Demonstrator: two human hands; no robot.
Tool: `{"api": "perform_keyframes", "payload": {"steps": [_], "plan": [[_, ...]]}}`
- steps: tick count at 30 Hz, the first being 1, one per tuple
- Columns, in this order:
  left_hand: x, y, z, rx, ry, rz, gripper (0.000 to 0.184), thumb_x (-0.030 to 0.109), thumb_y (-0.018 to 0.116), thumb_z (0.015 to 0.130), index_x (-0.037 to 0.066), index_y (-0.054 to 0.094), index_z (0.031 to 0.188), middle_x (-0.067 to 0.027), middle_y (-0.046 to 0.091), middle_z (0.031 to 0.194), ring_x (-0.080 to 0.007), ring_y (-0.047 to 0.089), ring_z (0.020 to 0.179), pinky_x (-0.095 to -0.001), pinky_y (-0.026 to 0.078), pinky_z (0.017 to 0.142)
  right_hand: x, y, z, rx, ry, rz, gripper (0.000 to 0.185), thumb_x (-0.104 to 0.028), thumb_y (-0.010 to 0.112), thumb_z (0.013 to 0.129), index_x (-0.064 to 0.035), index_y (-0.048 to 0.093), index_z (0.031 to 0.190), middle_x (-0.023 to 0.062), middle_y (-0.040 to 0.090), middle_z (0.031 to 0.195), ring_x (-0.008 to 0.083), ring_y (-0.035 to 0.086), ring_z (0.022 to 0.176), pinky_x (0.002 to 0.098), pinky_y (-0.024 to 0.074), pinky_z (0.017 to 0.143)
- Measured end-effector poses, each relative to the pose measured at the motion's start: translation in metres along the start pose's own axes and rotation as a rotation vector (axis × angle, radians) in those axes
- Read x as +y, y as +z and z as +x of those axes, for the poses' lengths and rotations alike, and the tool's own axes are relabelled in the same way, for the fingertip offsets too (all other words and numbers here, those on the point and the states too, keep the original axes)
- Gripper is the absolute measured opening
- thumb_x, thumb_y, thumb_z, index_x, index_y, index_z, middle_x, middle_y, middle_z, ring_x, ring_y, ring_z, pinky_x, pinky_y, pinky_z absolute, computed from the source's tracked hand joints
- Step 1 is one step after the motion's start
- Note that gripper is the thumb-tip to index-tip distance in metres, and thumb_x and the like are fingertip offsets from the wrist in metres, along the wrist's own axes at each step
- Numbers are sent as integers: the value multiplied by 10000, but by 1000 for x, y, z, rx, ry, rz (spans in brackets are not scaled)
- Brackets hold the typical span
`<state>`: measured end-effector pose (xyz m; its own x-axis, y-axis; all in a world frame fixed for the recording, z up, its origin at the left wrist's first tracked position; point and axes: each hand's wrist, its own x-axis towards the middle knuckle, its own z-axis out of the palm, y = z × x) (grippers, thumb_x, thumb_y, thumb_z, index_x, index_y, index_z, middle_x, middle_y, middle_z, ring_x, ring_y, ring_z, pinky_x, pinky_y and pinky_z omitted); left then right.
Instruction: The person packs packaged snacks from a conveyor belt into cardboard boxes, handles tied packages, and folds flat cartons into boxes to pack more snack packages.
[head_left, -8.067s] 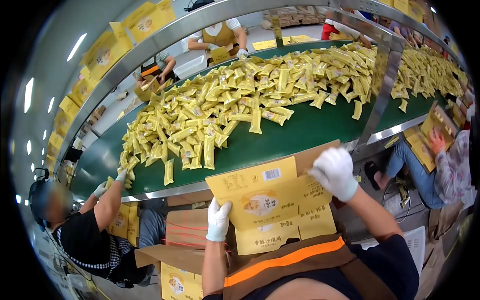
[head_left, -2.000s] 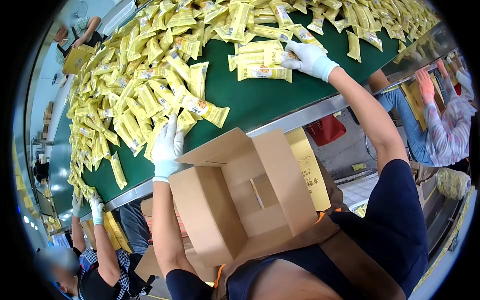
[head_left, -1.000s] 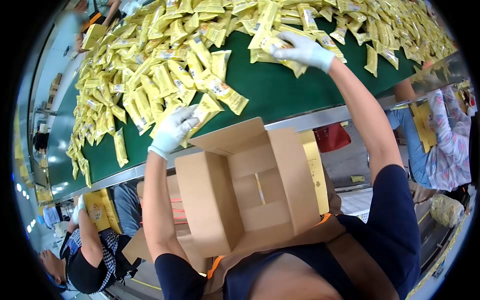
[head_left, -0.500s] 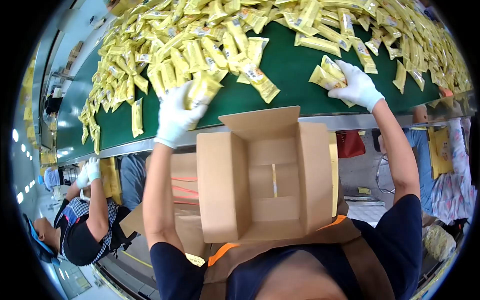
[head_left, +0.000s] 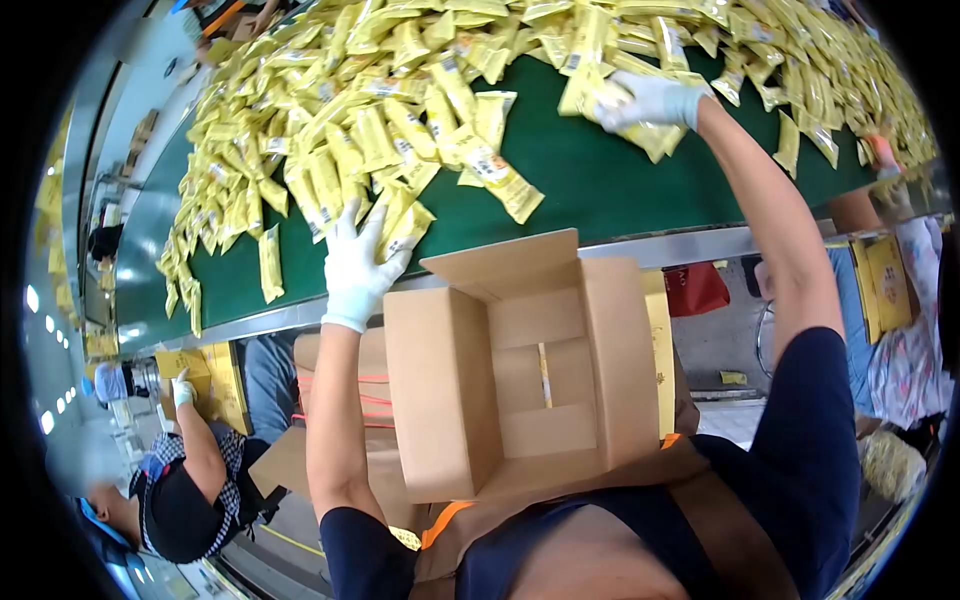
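Note:
Both my hands wear white gloves and reach over a green conveyor belt (head_left: 540, 140) heaped with yellow plastic-wrapped packets. My left hand (head_left: 358, 265) is at the belt's near edge with its fingers spread, and its fingertips touch a couple of yellow packets (head_left: 405, 222). Farther out on the right, my right hand (head_left: 645, 100) is closed over several packets (head_left: 650, 138) beside the pile; its fingertips are partly hidden among them. Between my arms an open cardboard box (head_left: 430, 390) leans against me, flaps out, with a thin yellow strip on its bottom.
A metal rail (head_left: 690, 243) runs along the belt's near side. A co-worker (head_left: 190, 490) in a checked apron is at the left by yellow cartons (head_left: 225, 385). A red bag (head_left: 697, 290) is under the belt, and another worker's hand (head_left: 882, 155) shows at far right.
My right hand has moved up and left toward the pile with packets. My left hand has lowered; the packets it held up now rest on the belt, and its fingers have spread.

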<state>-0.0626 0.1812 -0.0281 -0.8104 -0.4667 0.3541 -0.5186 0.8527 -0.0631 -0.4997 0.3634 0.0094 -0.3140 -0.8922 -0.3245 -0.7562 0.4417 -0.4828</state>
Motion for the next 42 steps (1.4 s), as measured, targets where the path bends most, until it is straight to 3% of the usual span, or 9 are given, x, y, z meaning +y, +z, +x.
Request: {"api": "perform_keyframes", "payload": {"steps": [3, 7, 11, 15, 20, 25, 30, 34, 42], "plan": [[4, -8, 5, -202, -113, -153, 631, 488, 714, 762, 199, 602, 1312, -164, 624, 1196, -354, 608, 978, -421, 523, 852, -36, 20, -44, 73, -93, -565, 787, -571, 741, 618, -53, 566, 1185, 182, 574, 1177, 352, 557, 1107, 398, 419, 973], [5, -10, 0, -226, -70, -57, 792, 495, 674, 755, 191, 435, 1447, -188, 628, 1048, -355, 632, 895, -422, 529, 781, -30, 30, -92, 308, -166, -548, 789, -526, 762, 572, -76, 582, 1195, 179, 552, 1207, 340, 564, 1106, 420, 434, 988], [5, -7, 6, -190, -286, -365, 924, 450, 735, 735, 66, 344, 1479, -234, 598, 1182, -383, 623, 1031, -399, 506, 903, -4, 54, -98, 337, -22, -345, 772, -529, 756, 601, -68, 578, 1194, 177, 550, 1218, 359, 552, 1122, 420, 464, 965], [36, -56, 47, -108, -320, -1089, 958, 220, 772, 714, -63, 269, 1480, -239, 519, 1353, -248, 528, 1245, -335, 431, 1027, 2, 54, -95, 323, -55, -347, 761, -529, 747, 622, -61, 571, 1196, 174, 553, 1202, 356, 552, 1124, 407, 467, 959], [100, -56, 134, -255, 319, -579, 935, 401, 692, 745, 71, 277, 1515, -215, 530, 1354, -302, 542, 1225, -409, 272, 1146, 4, 56, -95, 349, -63, -363, 771, -545, 738, 626, -53, 572, 1196, 179, 553, 1189, 352, 555, 1111, 398, 469, 953], [88, -22, 121, -273, 248, -153, 794, 528, 616, 747, 136, 427, 1411, -214, 618, 1117, -381, 607, 1047, -587, 282, 1076, 10, 61, -96, 402, -86, -352, 774, -538, 745, 623, -56, 571, 1203, 173, 557, 1178, 356, 561, 1094, 400, 468, 947], [7, 4, 29, -271, -228, -705, 910, 351, 730, 734, -34, 337, 1459, -223, 581, 1278, -318, 555, 1221, -347, 410, 1043, 7, 66, -97, 475, -139, -342, 715, -517, 746, 642, -48, 582, 1156, 164, 563, 1166, 353, 564, 1078, 405, 469, 936], [15, -46, 54, -339, -515, -1151, 875, 273, 737, 789, -86, 301, 1457, -181, 571, 1292, -220, 559, 1177, -316, 439, 1003, 9, 63, -97, 409, -103, -320, 725, -441, 784, 619, -65, 553, 1195, 167, 538, 1221, 356, 544, 1103, 418, 455, 946], [114, -26, 139, -788, -185, -966, 1115, 486, 735, 691, -47, 212, 1520, -186, 569, 1279, -214, 544, 1174, -277, 394, 1011, 13, 67, -95, 468, -142, -315, 700, -442, 786, 606, -66, 576, 1158, 160, 557, 1178, 357, 567, 1058, 409, 473, 917]]}}
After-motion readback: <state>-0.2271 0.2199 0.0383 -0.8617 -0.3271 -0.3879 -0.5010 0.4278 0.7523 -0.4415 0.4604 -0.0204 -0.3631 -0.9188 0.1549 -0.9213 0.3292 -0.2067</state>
